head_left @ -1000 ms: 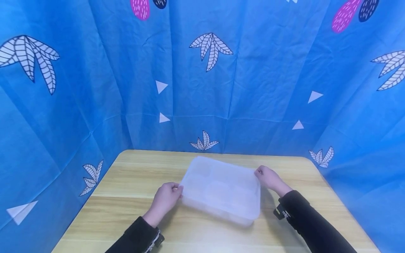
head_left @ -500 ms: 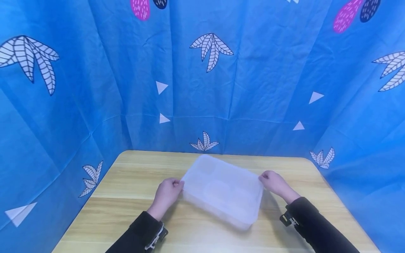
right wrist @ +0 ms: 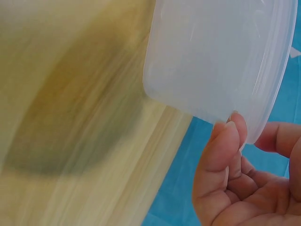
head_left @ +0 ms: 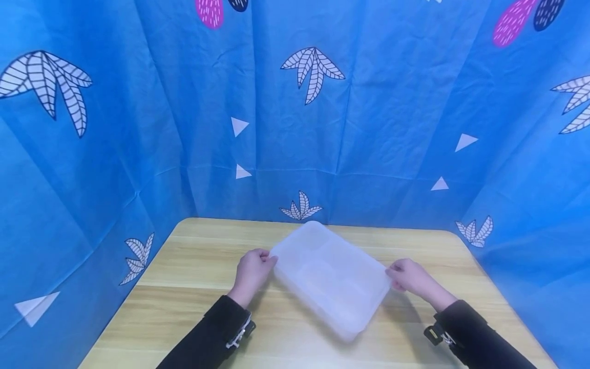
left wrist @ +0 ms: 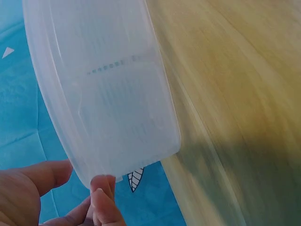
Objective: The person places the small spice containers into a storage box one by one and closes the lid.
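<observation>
A translucent white plastic box (head_left: 329, 279) with rounded corners hangs a little above the table, turned at a slant with one corner toward me. Faint darker patches show across its top; whether a lid covers it I cannot tell. My left hand (head_left: 252, 271) pinches its rim at the left corner. At the right corner, the thumb and fingers of my right hand (head_left: 415, 279) grip the rim too. In the left wrist view the box's ribbed side wall (left wrist: 117, 99) fills the middle. The right wrist view has the box's smooth end (right wrist: 211, 61) above the fingers.
Beneath the box lies a light wood-grain table (head_left: 184, 302) with rounded far corners. A blue curtain (head_left: 295, 128) printed with white leaves and triangles encloses the back and both sides. The box casts a soft shadow (right wrist: 75, 117) on the tabletop.
The box has turned clockwise as seen from above. My left hand has moved away from me and slightly right, while my right hand has come nearer and right; both still hold the rim.
</observation>
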Tool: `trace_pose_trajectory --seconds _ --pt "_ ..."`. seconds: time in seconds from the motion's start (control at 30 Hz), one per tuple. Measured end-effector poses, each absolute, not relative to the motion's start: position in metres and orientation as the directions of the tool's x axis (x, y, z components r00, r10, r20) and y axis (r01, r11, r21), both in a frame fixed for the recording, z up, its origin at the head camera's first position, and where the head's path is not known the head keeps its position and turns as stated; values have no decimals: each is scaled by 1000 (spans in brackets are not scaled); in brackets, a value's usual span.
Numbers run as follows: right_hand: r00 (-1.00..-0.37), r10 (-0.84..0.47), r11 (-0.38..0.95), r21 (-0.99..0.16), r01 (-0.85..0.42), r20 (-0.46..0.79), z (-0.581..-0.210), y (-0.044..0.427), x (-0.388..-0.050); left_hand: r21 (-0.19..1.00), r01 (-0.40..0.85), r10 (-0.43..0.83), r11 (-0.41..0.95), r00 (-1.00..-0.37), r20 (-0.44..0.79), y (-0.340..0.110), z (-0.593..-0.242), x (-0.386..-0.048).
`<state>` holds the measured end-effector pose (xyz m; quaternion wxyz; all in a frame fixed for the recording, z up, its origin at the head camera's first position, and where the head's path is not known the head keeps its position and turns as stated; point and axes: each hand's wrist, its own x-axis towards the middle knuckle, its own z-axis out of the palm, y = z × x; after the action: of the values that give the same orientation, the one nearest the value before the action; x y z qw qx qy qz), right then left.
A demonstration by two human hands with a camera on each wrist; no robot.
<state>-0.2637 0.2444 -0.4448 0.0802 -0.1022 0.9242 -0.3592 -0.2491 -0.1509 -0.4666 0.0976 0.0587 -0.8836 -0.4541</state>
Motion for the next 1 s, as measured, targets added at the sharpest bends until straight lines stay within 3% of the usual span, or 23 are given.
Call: trace_pose_trajectory --seconds 0.37,0.63,1.0 --pt "-956 -284 693 -704 -155 -69 -448 237 -241 782 12 -164 624 -976 146 -140 -465 -264" --pt "-951 -302 664 -730 -162 -64 -450 241 -226 824 19 -72 567 -995 73 -138 -468 -274" --pt "-940 -313 566 -821 -71 -135 -449 231 -207 855 52 7 516 -998 56 -139 -470 -297"
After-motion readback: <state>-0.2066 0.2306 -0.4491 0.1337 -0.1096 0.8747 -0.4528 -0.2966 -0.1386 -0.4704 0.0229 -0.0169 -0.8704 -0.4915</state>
